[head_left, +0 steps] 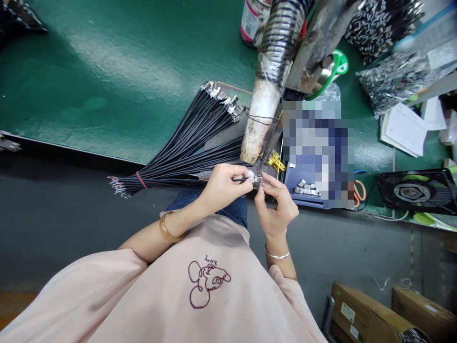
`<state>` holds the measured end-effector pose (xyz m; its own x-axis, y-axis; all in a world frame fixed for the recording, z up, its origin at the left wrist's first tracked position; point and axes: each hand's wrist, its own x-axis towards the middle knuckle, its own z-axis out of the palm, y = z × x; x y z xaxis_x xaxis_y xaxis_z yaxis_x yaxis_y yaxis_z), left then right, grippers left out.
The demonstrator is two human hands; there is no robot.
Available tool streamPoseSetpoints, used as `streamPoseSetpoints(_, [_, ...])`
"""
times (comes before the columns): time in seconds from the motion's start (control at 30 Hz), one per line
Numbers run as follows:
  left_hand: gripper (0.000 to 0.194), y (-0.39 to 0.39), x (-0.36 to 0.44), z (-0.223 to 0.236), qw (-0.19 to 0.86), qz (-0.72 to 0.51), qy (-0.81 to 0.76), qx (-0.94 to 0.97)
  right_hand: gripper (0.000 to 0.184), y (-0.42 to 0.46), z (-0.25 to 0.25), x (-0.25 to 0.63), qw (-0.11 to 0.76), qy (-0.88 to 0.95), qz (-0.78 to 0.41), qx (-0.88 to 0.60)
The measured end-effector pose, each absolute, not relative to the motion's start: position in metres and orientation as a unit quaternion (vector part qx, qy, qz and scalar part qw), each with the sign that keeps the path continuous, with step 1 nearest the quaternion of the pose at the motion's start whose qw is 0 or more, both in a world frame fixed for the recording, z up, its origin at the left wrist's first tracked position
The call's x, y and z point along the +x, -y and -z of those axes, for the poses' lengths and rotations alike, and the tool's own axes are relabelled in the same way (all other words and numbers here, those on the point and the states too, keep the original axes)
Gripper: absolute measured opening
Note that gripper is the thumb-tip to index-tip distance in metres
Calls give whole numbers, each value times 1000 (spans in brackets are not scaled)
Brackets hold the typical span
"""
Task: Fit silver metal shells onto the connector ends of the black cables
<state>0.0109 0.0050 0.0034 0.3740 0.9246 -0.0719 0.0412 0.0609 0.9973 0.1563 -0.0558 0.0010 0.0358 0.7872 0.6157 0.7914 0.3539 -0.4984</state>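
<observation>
At the bench's front edge, my left hand is closed in a pinch on the end of a black cable. A small silvery metal connector shows at that cable end, between my two hands. My right hand has its thumb and index finger at the connector's other side, pinched close to it; the exact contact is too small to make out. To the left lies a bundle of black cables, tied by a red band, with metal connectors at the far ends and bare coloured wires at the near ends.
A wrapped duct hangs down just beyond my hands, near a yellow tool. A blue tray holds several metal shells; part is pixelated. Orange-handled scissors and a black fan are rightward. Cardboard boxes stand below.
</observation>
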Motion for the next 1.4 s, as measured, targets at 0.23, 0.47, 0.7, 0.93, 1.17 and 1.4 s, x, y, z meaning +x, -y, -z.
streamPoseSetpoints(0.23, [20,-11,5,-8,669,-332,-368,554,16,53,0,168,378,756,57,-531])
streamPoseSetpoints(0.47, [13,-5,-10,-20,629,-302,-341,630,7,53,-1,168,461,697,-14,-548])
streamPoseSetpoints(0.7, [33,-2,-12,-18,646,-311,-318,620,8,54,-2,166,447,621,-128,-631])
streamPoseSetpoints(0.93, [37,-7,-14,-18,709,-300,-291,568,9,61,-8,165,337,765,84,-543])
streamPoseSetpoints(1.17, [19,0,-13,-7,680,-287,-296,606,13,64,-15,166,365,663,-230,-612])
streamPoseSetpoints(1.4, [17,-2,-6,-10,683,-339,-341,549,16,68,-10,169,522,572,-118,-622])
